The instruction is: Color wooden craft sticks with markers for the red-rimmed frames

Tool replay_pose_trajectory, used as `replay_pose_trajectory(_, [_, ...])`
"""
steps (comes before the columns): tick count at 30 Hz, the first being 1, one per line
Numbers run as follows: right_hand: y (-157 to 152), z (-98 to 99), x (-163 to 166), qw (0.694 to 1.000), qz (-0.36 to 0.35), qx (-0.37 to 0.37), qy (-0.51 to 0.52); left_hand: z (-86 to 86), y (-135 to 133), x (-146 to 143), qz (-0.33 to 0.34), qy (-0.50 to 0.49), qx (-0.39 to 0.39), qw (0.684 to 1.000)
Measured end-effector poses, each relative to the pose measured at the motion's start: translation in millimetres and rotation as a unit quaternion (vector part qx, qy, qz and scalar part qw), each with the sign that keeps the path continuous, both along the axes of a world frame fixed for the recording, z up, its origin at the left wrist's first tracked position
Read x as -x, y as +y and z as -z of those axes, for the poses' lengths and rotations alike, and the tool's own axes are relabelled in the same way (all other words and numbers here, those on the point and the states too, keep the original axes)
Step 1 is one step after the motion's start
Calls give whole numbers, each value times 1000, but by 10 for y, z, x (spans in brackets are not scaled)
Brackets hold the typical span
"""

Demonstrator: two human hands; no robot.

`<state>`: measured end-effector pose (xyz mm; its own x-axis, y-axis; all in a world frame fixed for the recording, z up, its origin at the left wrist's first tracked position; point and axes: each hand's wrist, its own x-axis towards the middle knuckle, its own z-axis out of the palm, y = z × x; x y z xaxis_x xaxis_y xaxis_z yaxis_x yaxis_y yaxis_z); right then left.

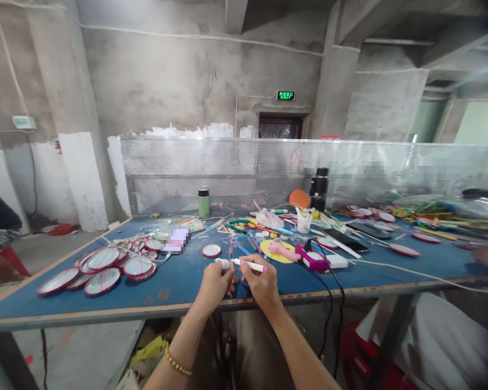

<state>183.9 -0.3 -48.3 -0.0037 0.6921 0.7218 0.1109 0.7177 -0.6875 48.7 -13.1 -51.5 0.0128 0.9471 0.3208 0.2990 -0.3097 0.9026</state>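
Observation:
At the table's front edge my right hand (pixel 261 277) is closed around a white marker (pixel 250 265) with a pink end, its tip pointing left. My left hand (pixel 217 283) is closed on a thin brown stick-like piece (pixel 231 253), held upright. A white piece, perhaps the marker's cap, also shows at the left fingers; its kind is unclear. The marker's tip is close to the brown piece; whether they touch I cannot tell. Just beyond the hands lies a small round mirror (pixel 211 250) with a red rim. A yellow disc (pixel 278 251) is to the right.
Red-rimmed mirrors (pixel 102 281) are piled at left beside a phone (pixel 176 240). A magenta device (pixel 311 257) with black cables sits at right. Markers, a white cup (pixel 303 221), a green bottle (pixel 203 203) and a black flask (pixel 319 189) stand farther back, before a perforated metal screen (pixel 211 168). People sit at both sides.

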Motion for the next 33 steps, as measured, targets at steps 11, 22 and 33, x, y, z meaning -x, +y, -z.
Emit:
replay_pose_trajectory(11, [-18, 1, 8, 1000, -4, -2, -3, 12, 17, -5, 0, 7, -8, 1000])
replay_pose_trajectory(22, [8, 33, -6, 999, 33, -1, -11, 42, 23, 8, -8, 7, -2, 1000])
replay_pose_trajectory(33, [2, 21, 9, 1000, 17, -10, -3, 35, 36, -2, -7, 9, -4, 1000])
